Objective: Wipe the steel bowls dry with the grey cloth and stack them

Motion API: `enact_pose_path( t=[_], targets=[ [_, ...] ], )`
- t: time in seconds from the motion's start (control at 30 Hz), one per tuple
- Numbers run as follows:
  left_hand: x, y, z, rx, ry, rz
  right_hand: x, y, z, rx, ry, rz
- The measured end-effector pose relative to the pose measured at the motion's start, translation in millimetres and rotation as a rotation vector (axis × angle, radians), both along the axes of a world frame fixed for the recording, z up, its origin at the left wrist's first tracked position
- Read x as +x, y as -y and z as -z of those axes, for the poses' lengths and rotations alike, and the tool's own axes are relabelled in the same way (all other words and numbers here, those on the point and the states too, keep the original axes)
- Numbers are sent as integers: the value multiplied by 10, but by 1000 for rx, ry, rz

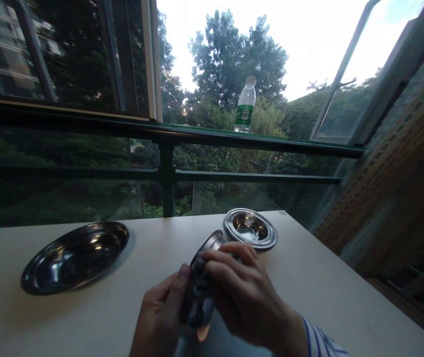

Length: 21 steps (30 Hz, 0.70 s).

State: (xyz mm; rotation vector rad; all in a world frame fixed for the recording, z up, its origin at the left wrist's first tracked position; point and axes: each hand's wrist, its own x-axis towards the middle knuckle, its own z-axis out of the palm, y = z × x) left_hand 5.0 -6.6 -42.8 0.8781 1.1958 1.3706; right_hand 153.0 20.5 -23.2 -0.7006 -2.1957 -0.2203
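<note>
Between my hands is a small shiny metal bowl (197, 292), tipped up on edge above the near part of the white table (152, 253). My left hand (161, 312) grips its left side, with the thumb lying along the rim. My right hand (247, 292) has its fingers curled over the right side and covers much of the bowl. Whether anything thin lies under those right fingers, I cannot tell. Just beyond my right fingers sits a round metal dish (230, 225) with a wide rim.
A large oval metal dish (74, 260) lies at the left of the table. Behind the table runs a dark green railing (204, 136). A clear plastic bottle with a green label (245, 111) stands at the railing. An open window (340, 94) and a wall border the right.
</note>
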Motion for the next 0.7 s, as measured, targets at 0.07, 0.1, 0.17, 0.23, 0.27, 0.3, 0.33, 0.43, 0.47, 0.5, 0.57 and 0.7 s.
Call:
enact_pose_path(
  t=[0.07,0.1,0.17,0.23,0.27,0.3,0.33,0.43,0.47,0.5,0.57,0.7],
  targets=[
    [4,2,-7,7,-13,3,5,-1,-1,-39,-37,52],
    [6,3,-8,8,-17,4,6,4,-3,-43,-39,60],
    [5,4,-8,5,-12,-4,2,20,-8,-23,18,22],
    [2,4,-7,8,0,-20,-1,24,-7,15,64,-27],
    [0,4,-7,10,2,-27,1,16,-4,22,52,-26],
    [-1,5,-8,9,-3,-30,4,3,1,12,20,-7],
    [-3,5,-9,4,-8,-28,8,-11,6,-7,-23,25],
    [-12,4,-8,-12,-5,-17,-8,-12,18,-36,-68,66],
    [-16,1,-8,-5,6,-15,-26,6,22,-10,-41,45],
    [-23,-2,-8,9,20,-12,-47,29,26,34,-5,13],
    [-37,-8,-16,33,49,-9,-84,66,43,120,56,-47],
    [-57,-21,-53,48,74,-16,-76,38,108,92,-1,-2]
  ],
)
